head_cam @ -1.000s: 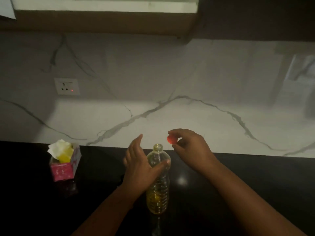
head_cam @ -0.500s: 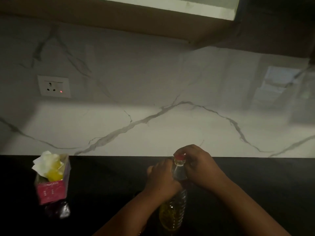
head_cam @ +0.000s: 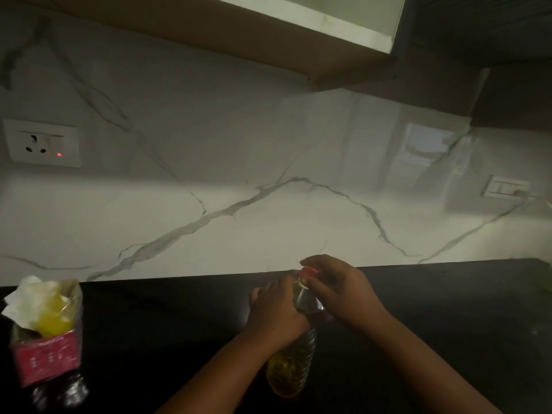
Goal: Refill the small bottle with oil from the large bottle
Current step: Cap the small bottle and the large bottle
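Gleaming black countertop (head_cam: 149, 309) under veined white marble backsplash (head_cam: 268, 174), dim light.

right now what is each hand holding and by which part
The left hand grips the oil bottle around its upper body. The right hand fingers pinch the red cap on the bottle's neck.

We're in a home kitchen, dimly lit. A black countertop (head_cam: 448, 294) runs along a white marble-look backsplash (head_cam: 268, 174) veined in grey, with wall cabinets (head_cam: 298, 31) hanging overhead. There's a wall socket (head_cam: 43, 143) on the left, its red indicator glowing, and a switch plate (head_cam: 504, 187) at far right. A clear bottle (head_cam: 294, 363) with yellow oil in its base stands on the counter.
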